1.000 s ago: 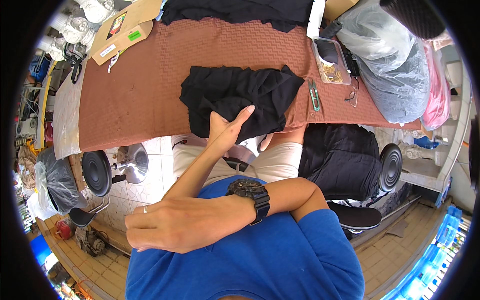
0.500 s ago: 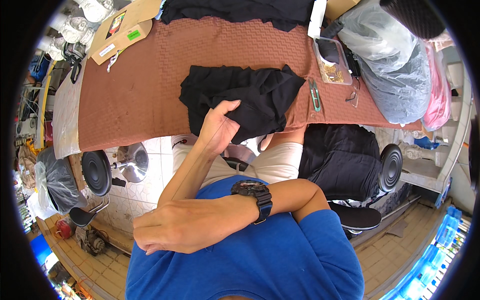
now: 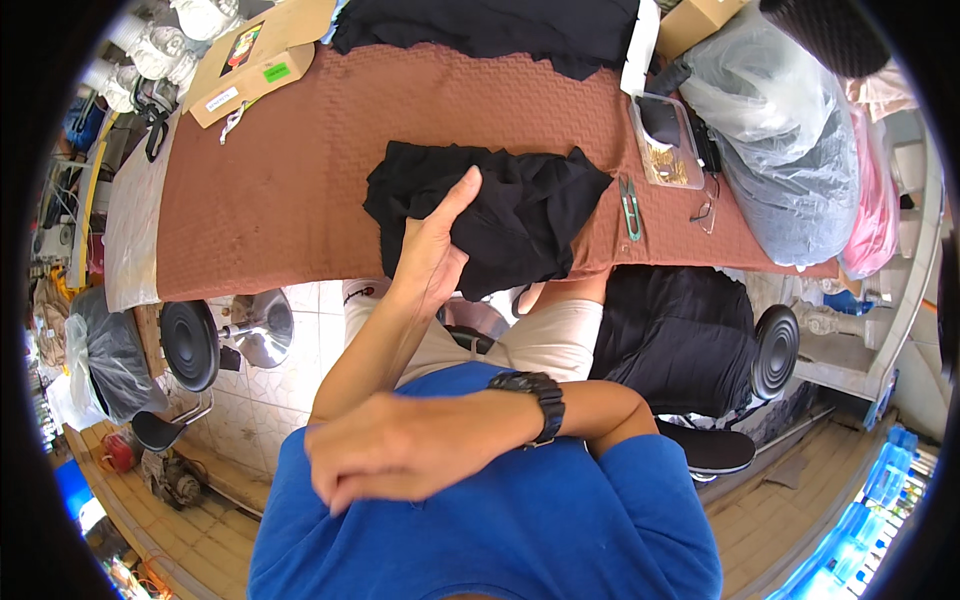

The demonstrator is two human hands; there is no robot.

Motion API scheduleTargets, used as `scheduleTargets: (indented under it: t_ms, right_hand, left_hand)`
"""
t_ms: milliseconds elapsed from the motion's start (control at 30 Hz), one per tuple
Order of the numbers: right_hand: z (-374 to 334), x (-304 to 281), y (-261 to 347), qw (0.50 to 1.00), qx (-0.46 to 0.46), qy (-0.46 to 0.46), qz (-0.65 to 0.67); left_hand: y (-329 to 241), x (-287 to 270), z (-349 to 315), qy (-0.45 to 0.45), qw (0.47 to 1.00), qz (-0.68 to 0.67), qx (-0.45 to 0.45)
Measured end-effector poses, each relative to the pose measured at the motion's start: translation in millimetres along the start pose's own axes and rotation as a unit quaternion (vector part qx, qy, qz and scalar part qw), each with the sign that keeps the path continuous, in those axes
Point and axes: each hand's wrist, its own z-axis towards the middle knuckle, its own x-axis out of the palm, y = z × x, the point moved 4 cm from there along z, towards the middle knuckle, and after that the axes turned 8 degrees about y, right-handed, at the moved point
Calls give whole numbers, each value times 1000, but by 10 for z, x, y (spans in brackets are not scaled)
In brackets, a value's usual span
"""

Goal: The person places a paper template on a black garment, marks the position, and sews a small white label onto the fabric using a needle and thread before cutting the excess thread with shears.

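A bundle of black cloth (image 3: 520,215) lies crumpled at the near edge of the table, partly hanging over it. My left hand (image 3: 435,250) grips its near left side, thumb raised over the top and the other fingers hidden under or behind the fabric. My right hand (image 3: 385,450) is drawn across my chest, apart from the cloth, over my left forearm. Its fingers are curled together and slightly blurred; whatever they pinch is too small to make out. A black watch (image 3: 540,400) circles the right wrist.
Right of the cloth lie green-handled thread snips (image 3: 629,208), eyeglasses (image 3: 705,212) and a clear plastic box (image 3: 668,150) with gold-coloured bits. Big plastic bags (image 3: 790,150) stand farther right. A cardboard box (image 3: 255,65) sits far left, more black fabric (image 3: 490,30) at the back.
My right hand has shifted a little rightward, back toward my chest's middle. The left thumb has lifted and straightened; that hand stays on the cloth.
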Motion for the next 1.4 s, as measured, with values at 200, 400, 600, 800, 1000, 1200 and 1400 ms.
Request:
scheduleTargets:
  t_ms: [200, 400, 600, 800, 1000, 1200, 1400]
  right_hand:
    - [-666, -876, -171, 906, 79, -378, -171]
    - [-899, -1193, -10, 815, 31, -519, -257]
    - [-938, -1280, -83, 780, 58, -560, -274]
    - [-902, -1248, -105, 785, 39, -563, -256]
    - [-911, -1243, -89, 785, 36, -566, -252]
    - [-902, -1241, -101, 787, 37, -570, -233]
    - [-898, -1238, -103, 788, 36, -571, -225]
  left_hand:
    - [-122, -251, -107, -38, 995, 38, -85]
    - [-105, 0, -77, -69, 997, -14, 42]
    - [-60, -84, -64, 39, 995, 9, 94]
    - [-4, -125, -51, 40, 992, -1, 116]
    - [-72, 80, -116, 6, 994, -32, 103]
    - [-72, 65, -125, 10, 994, -20, 109]
    - [-81, 74, -135, 14, 994, -11, 110]
